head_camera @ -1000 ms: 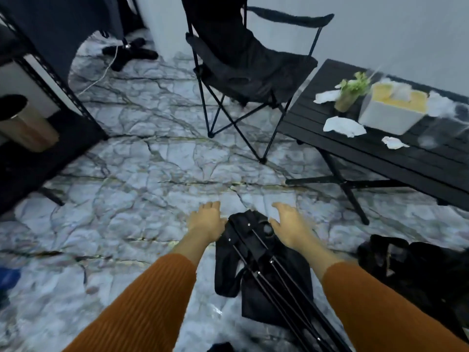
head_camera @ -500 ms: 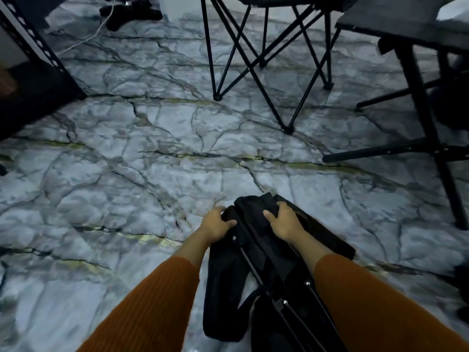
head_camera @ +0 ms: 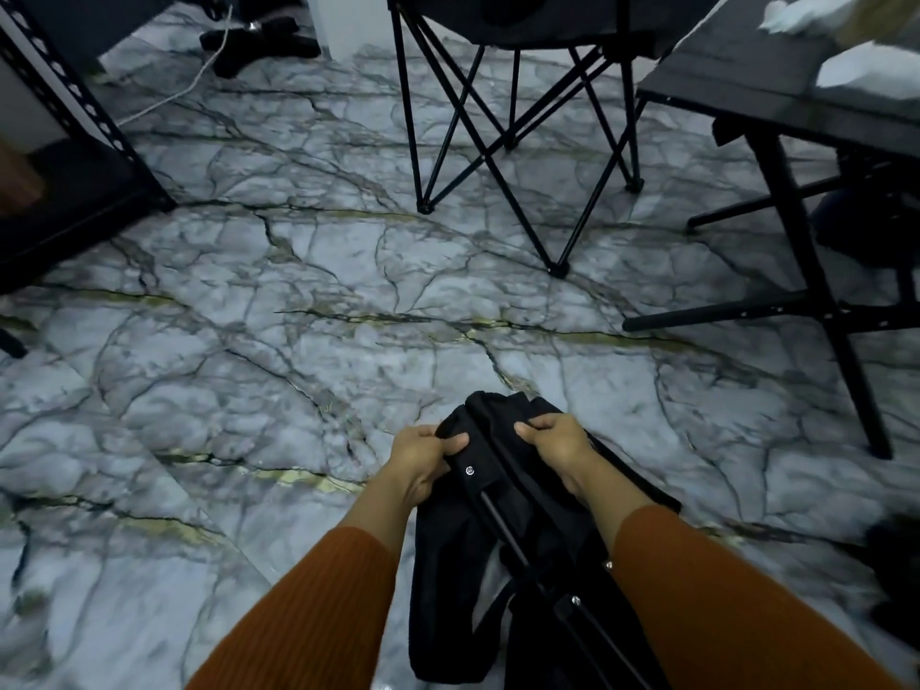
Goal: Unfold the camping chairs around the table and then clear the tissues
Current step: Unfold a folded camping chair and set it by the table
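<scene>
Left hand (head_camera: 423, 458): curled tight on the left top corner of the folded camping chair (head_camera: 498, 540), thumb over the black fabric, fingers wrapped behind.
Right hand (head_camera: 555, 448): closed the same way on the right top corner; the two grips sit side by side with a riveted frame tube between them, which looks like the stance for pulling the sides apart.
Folded camping chair: nearest the person, low between the orange sleeves, frame collapsed into a bundle, loose fabric hanging on its left side; its lower end runs out of view.
Step in hand: probably the opening pull, with the chair not yet spread.
Marble floor (head_camera: 298, 341): bare between the bundle and the furniture, so there appears to be room to open the chair.
Unfolded camping chair (head_camera: 517, 22): farther off, standing on its crossed legs just left of the table's end.
Table (head_camera: 722, 77): far right, black slatted top on folding legs.
Tissues (head_camera: 871, 72): white crumpled pieces on the tabletop, blurred at the picture's edge, not yet cleared.
Metal rack (head_camera: 64, 201): far left, well apart from the work.
</scene>
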Motion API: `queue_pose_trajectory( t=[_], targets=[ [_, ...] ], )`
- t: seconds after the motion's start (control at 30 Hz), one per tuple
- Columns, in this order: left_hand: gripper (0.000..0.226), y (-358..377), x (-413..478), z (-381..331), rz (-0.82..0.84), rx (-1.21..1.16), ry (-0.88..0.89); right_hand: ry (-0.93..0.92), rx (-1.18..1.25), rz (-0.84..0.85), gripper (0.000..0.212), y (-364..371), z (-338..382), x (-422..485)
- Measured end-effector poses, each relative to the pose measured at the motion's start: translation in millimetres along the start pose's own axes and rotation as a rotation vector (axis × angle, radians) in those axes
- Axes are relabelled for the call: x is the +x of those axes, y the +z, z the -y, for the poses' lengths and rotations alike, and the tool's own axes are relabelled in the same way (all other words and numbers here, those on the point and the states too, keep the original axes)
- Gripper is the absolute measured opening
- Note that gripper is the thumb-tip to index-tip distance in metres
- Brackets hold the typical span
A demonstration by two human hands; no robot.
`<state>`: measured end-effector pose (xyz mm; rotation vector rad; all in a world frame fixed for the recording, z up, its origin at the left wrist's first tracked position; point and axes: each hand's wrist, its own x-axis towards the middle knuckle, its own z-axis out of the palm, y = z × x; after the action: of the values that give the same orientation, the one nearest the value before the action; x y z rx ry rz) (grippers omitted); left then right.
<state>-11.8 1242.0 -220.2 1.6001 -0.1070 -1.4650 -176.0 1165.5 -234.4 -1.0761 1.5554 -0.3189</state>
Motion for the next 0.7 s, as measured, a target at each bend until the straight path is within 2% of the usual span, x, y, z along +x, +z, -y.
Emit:
queue_pose_trajectory(
  t=[0.1,0.2,0.3,0.4,0.43,0.57,0.7],
  targets=[
    [0.024,6.0,-41.1,-22.4,-0.023,0.026,0.039,0.027,0.077,0.038,0.025,-24.6,35.2,-38.4],
    [0.018,17.2,-96.4,-53.5,-0.001,0.047,0.090,0.022,0.049,0.159,0.034,-65.5,86.1,-92.5],
    [0.018,36.2,-164.9,-88.5,0.025,0.016,0.113,0.022,-0.008,0.252,0.028,-110.1,133.2,-160.1],
    [0.022,60.8,-235.5,-122.3,0.075,-0.076,0.052,-0.010,0.012,0.194,0.014,-152.8,167.4,-231.7],
    [0.026,69.3,-258.4,-131.5,0.093,-0.100,0.021,-0.026,0.022,0.181,0.015,-166.1,174.8,-255.1],
    [0.027,100.9,-342.6,-155.6,0.114,-0.056,-0.016,-0.052,0.053,0.110,0.036,-207.9,188.3,-351.0],
    [0.023,140.4,-418.1,-180.5,0.192,0.075,0.066,-0.107,0.095,-0.099,0.048,-258.9,196.8,-439.3]
  ],
)
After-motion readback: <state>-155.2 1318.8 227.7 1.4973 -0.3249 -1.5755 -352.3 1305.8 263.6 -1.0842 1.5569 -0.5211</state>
